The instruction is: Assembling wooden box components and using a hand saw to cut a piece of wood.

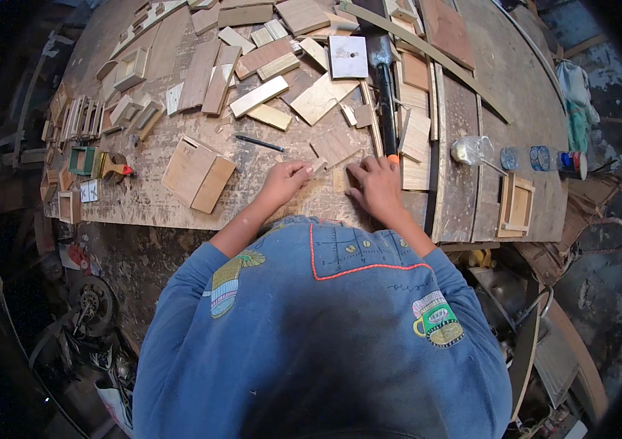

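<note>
My left hand (287, 183) pinches a small wooden piece (317, 165) near the front of the workbench. Just behind that piece lies a square plywood offcut (335, 145). My right hand (374, 189) rests on the bench with fingers curled, beside a thin pale wooden strip (340, 179); what is under its fingertips is hidden. A long black tool (385, 95) with an orange end runs back from just beyond my right fingers. A black pencil (259, 143) lies left of the plywood square, and a wooden board piece (197, 175) sits farther left.
Many wood offcuts (267, 95) cover the back bench (142, 208). At the left are small wooden frames, a green box (83, 160) and a paintbrush (112, 167). At the right stand long boards, a plastic cup (472, 150), jars (540, 157) and a wooden tray (515, 206).
</note>
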`<state>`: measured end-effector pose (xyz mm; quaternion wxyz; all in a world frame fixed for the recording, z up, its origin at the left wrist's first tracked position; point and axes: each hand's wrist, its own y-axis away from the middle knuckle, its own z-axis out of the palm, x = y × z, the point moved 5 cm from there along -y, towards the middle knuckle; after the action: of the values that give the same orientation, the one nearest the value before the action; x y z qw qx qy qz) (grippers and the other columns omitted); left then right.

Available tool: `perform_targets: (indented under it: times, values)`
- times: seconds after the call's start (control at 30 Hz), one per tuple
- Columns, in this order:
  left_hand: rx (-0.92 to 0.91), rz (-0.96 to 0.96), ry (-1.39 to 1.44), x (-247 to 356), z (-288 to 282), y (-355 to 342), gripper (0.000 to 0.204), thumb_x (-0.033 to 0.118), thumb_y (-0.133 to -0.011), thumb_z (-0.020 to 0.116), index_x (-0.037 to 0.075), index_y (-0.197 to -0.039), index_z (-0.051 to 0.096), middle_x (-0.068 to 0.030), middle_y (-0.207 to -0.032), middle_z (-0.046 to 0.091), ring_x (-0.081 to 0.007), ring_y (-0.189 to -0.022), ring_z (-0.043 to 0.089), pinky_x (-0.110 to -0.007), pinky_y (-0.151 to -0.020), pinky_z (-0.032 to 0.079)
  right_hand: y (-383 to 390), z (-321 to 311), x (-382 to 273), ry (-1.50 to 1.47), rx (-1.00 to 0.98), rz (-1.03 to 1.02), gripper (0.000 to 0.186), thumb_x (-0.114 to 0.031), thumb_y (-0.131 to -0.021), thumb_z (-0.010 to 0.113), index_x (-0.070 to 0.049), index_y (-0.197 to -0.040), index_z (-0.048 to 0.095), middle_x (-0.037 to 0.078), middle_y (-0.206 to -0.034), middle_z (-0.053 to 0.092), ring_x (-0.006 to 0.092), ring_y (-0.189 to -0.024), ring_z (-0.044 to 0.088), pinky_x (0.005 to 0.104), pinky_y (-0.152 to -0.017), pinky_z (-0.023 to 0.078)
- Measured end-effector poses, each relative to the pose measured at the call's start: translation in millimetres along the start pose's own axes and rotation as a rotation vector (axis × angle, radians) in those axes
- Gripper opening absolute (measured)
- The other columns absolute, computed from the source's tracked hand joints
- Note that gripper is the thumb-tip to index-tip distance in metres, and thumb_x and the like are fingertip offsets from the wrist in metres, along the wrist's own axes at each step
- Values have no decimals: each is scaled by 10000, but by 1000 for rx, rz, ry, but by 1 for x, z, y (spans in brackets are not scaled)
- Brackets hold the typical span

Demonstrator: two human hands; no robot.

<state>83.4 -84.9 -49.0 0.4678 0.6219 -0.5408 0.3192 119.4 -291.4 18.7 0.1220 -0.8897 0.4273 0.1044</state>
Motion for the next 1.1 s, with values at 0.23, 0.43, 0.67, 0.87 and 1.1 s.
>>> perform_targets:
  times: [0.23, 0.43, 0.67, 0.87, 1.1]
  values:
    - [-67, -364, 588, -7, 6, 10, 212, 220, -908, 597, 40, -1018, 628, 5, -826, 621, -73, -694, 572, -204, -637, 457, -22, -3, 39, -46, 215, 166, 246, -182, -719, 711, -143, -956, 654, 61, -919, 570, 255, -898, 529, 399, -777, 386]
    - [34, -360, 581, -14, -3, 15, 209, 215, -911, 592, 51, -1040, 601, 4, -846, 615, -88, -724, 582, -215, -663, 464, 1, -39, 63, -44, 144, 260, 156, -188, -743, 699, -89, -863, 685, 106, -799, 599, 286, -751, 589, 395, -671, 455]
    - [-274, -378, 808, 9, 5, 27, 252, 222, -944, 536, 58, -1133, 556, -19, -963, 622, -95, -853, 586, -228, -744, 468, 7, -15, -13, -672, -1, 283, 299, -178, -792, 687, -47, -1060, 659, 126, -826, 637, 218, -703, 609, 307, -655, 484]
    - [-445, -321, 701, 27, 1, 40, 323, 239, -953, 526, 66, -1226, 529, 14, -1086, 613, -86, -894, 592, -215, -779, 467, 1, 23, -46, -1133, -76, 378, 376, -143, -835, 683, -4, -1175, 603, 21, -896, 627, 82, -806, 552, 239, -714, 454]
    - [-461, -295, 551, 14, -21, 51, 355, 257, -955, 510, 58, -1248, 541, -2, -1078, 622, -73, -895, 585, -198, -773, 454, -9, 57, -60, -1267, -79, 437, 295, -141, -804, 710, 18, -1036, 621, 10, -842, 621, 78, -753, 547, 226, -691, 454]
